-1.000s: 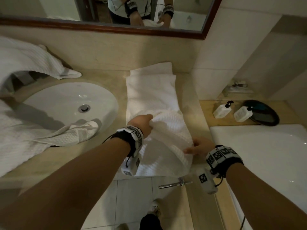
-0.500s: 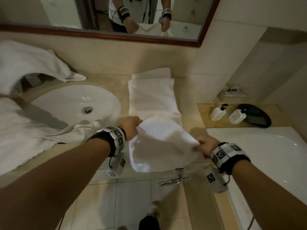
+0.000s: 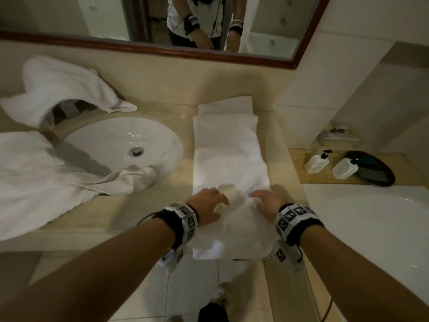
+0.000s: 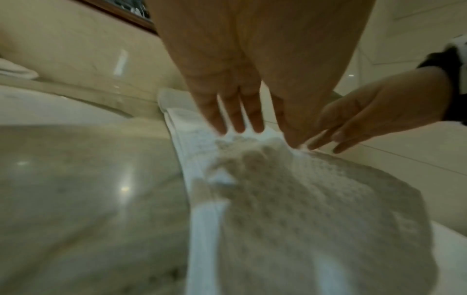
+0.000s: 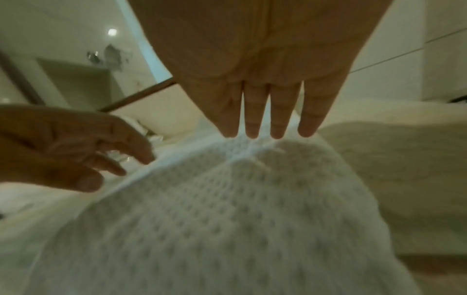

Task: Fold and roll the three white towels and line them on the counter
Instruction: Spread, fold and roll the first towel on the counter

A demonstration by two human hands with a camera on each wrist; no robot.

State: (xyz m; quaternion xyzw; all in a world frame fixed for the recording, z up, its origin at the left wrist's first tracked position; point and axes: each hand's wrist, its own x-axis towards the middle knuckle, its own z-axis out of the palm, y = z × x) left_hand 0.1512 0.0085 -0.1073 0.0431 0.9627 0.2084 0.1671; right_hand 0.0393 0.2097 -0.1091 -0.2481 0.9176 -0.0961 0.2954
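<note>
A white waffle towel (image 3: 228, 163) lies as a long folded strip on the counter (image 3: 162, 210), right of the sink, its near end hanging over the front edge. My left hand (image 3: 209, 205) and right hand (image 3: 267, 204) lie side by side on its near part, fingers straight, tips touching the cloth (image 4: 290, 189) (image 5: 227, 209). Neither hand holds anything. A second white towel (image 3: 34, 177) sprawls at the left, one corner drooping into the sink. A third towel (image 3: 62, 89) lies heaped at the back left.
The white sink (image 3: 120, 147) takes up the counter's left middle. A mirror (image 3: 209, 24) runs along the back wall. To the right sit two pump bottles (image 3: 316, 162) (image 3: 344, 168), a dark tray (image 3: 373, 169) and the white bathtub (image 3: 371, 228).
Both hands held the towel's near end lifted and drew it toward me. Now that end lies flat over the counter edge and the hands have let go and rest flat on it.
</note>
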